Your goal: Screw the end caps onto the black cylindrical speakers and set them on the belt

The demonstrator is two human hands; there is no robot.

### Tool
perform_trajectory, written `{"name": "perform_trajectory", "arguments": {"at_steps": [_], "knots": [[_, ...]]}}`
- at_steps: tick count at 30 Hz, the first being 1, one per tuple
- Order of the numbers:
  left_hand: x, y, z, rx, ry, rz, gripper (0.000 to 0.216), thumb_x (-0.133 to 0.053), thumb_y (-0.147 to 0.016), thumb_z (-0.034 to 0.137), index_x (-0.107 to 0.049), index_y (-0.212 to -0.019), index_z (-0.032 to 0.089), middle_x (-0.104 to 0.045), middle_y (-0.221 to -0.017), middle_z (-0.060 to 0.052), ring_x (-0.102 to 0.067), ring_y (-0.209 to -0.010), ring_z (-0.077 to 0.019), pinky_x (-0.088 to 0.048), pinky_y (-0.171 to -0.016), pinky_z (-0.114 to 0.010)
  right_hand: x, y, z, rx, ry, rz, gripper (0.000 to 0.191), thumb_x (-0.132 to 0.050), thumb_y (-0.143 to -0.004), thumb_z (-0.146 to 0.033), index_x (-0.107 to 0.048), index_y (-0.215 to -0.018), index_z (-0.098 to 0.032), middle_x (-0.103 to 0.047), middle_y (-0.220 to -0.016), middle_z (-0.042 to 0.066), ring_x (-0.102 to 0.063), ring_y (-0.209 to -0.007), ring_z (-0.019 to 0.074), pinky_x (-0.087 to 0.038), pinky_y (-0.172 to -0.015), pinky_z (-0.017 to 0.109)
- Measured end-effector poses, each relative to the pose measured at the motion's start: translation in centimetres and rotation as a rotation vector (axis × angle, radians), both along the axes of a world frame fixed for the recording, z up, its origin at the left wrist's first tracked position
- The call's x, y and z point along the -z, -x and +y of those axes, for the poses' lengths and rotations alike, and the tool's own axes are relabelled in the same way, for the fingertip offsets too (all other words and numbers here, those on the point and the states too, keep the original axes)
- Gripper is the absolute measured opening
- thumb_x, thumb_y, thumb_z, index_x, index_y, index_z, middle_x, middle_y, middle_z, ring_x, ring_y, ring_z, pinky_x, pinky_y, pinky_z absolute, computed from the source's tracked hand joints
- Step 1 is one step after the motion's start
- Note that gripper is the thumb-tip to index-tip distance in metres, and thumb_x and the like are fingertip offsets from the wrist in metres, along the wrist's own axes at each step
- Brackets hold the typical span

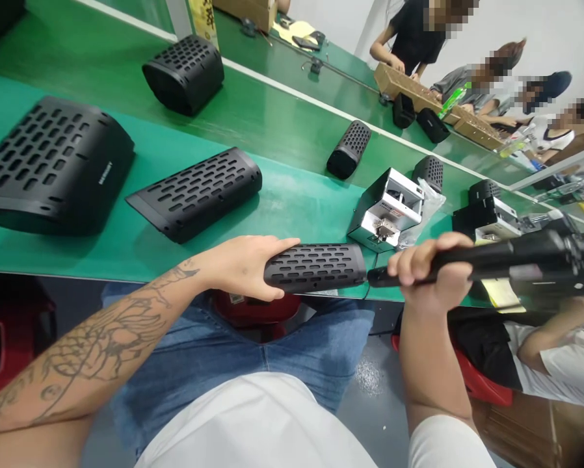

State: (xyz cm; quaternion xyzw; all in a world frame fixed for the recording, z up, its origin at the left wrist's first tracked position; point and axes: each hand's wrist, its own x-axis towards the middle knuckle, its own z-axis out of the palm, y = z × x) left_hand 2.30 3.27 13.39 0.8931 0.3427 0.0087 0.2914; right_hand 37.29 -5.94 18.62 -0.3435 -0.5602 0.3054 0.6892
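Observation:
My left hand (pixel 246 266) is wrapped round the left end of a black perforated housing (pixel 318 265), which lies lengthwise at the table's near edge. My right hand (pixel 433 270) grips a black electric screwdriver (pixel 497 257), held level and blurred towards its back end. Its narrow tip points left, right by the housing's right end; whether they touch I cannot tell. Another slotted black housing (pixel 199 192) lies beyond my left hand. Past the screwdriver tip stands a silver and black boxed device (pixel 389 211) with a metal fitting on its front.
A larger black perforated housing (pixel 58 162) stands at the left. More housings (pixel 185 75) (pixel 350 149) rest on the green belt (pixel 282 130) beyond. Clear plastic wrap (pixel 431 208) lies by the device. A co-worker (pixel 570 351) sits close on my right; several people work across the line.

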Motion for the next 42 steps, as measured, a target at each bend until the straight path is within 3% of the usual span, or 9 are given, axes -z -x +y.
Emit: {"name": "perform_trajectory", "arguments": {"at_steps": [6, 10, 14, 18, 21, 24, 28, 35, 42], "knots": [[-0.5, -1.4, 0.4, -0.005, -0.033, 0.059, 0.123, -0.094, -0.087, 0.064, -0.053, -0.198, 0.032, -0.089, -0.153, -0.015, -0.089, -0.136, -0.0470, -0.070, -0.111, -0.050, -0.3, -4.8, 8.4, 0.400, -0.140, -0.035, 0.058, -0.106, -0.093, -0.076, -0.071, -0.097, -0.031, -0.056, -0.060, -0.012, -0.054, -0.044, 0.0146, -0.055, -0.049, 0.033], [-0.1, -0.7, 0.0, -0.042, 0.000, 0.022, 0.124, -0.099, -0.087, 0.064, -0.051, -0.199, 0.038, -0.071, -0.182, -0.017, -0.088, -0.141, -0.0472, -0.073, -0.114, -0.052, 2.1, -6.4, 11.4, 0.493, -0.047, -0.111, 0.067, -0.107, -0.086, -0.084, -0.067, -0.088, -0.031, -0.060, -0.058, -0.011, -0.056, -0.044, 0.0161, -0.053, -0.050, 0.035], [3.8, 1.5, -1.0, -0.132, 0.057, -0.201, 0.137, -0.108, -0.084, 0.064, -0.040, -0.201, 0.043, -0.048, -0.201, -0.016, -0.081, -0.158, -0.0468, -0.071, -0.131, -0.055, 3.1, -6.7, 10.5, 0.455, 0.005, -0.177, 0.067, -0.102, -0.091, -0.088, -0.062, -0.095, -0.034, -0.056, -0.060, -0.013, -0.057, -0.048, 0.0179, -0.057, -0.056, 0.039], [9.1, 2.8, -2.6, -0.224, 0.085, -0.461, 0.158, -0.114, -0.081, 0.058, -0.018, -0.204, 0.037, -0.041, -0.204, -0.023, -0.055, -0.187, -0.0499, -0.052, -0.153, -0.065, 1.2, -5.3, 7.6, 0.382, 0.050, -0.200, 0.061, -0.097, -0.100, -0.086, -0.064, -0.103, -0.034, -0.060, -0.069, -0.010, -0.061, -0.055, 0.0166, -0.063, -0.066, 0.038], [11.3, 2.5, -3.6, -0.273, 0.092, -0.526, 0.152, -0.111, -0.087, 0.054, -0.015, -0.203, 0.034, -0.045, -0.202, -0.024, -0.055, -0.187, -0.0485, -0.049, -0.155, -0.068, -0.6, -2.8, 4.8, 0.309, -0.031, -0.030, 0.062, -0.101, -0.097, -0.084, -0.070, -0.105, -0.031, -0.059, -0.066, -0.011, -0.060, -0.050, 0.0142, -0.060, -0.058, 0.032], [12.0, 2.0, -3.8, -0.288, 0.090, -0.591, 0.144, -0.110, -0.088, 0.052, -0.024, -0.201, 0.033, -0.053, -0.197, -0.024, -0.064, -0.180, -0.0487, -0.053, -0.153, -0.066, -1.3, 0.9, 1.9, 0.079, -0.100, 0.055, 0.056, -0.094, -0.103, -0.085, -0.079, -0.111, -0.032, -0.062, -0.064, -0.010, -0.059, -0.044, 0.0163, -0.060, -0.051, 0.033], [12.4, 1.9, -3.6, -0.290, 0.096, -0.689, 0.136, -0.112, -0.088, 0.055, -0.035, -0.198, 0.032, -0.056, -0.195, -0.022, -0.065, -0.177, -0.0499, -0.052, -0.154, -0.066, -0.5, 6.0, -0.3, -0.164, -0.153, 0.082, 0.047, -0.088, -0.112, -0.077, -0.089, -0.117, -0.030, -0.067, -0.062, -0.007, -0.056, -0.040, 0.0170, -0.057, -0.046, 0.034], [12.5, 1.7, -3.6, -0.295, 0.091, -0.690, 0.133, -0.112, -0.086, 0.054, -0.038, -0.195, 0.033, -0.055, -0.194, -0.020, -0.064, -0.178, -0.0486, -0.055, -0.151, -0.064, 1.0, 9.2, 0.5, -0.130, -0.013, 0.039, 0.058, -0.102, -0.097, -0.081, -0.075, -0.095, -0.030, -0.064, -0.057, -0.010, -0.054, -0.039, 0.0140, -0.060, -0.048, 0.031], [11.6, 1.5, -3.6, -0.291, 0.057, -0.659, 0.129, -0.111, -0.086, 0.051, -0.041, -0.192, 0.029, -0.060, -0.188, -0.021, -0.069, -0.172, -0.0479, -0.062, -0.145, -0.061, 1.1, 9.7, 0.7, -0.244, 0.030, -0.018, 0.052, -0.106, -0.099, -0.064, -0.067, -0.090, -0.029, -0.062, -0.056, -0.011, -0.054, -0.039, 0.0121, -0.058, -0.046, 0.027]]}}
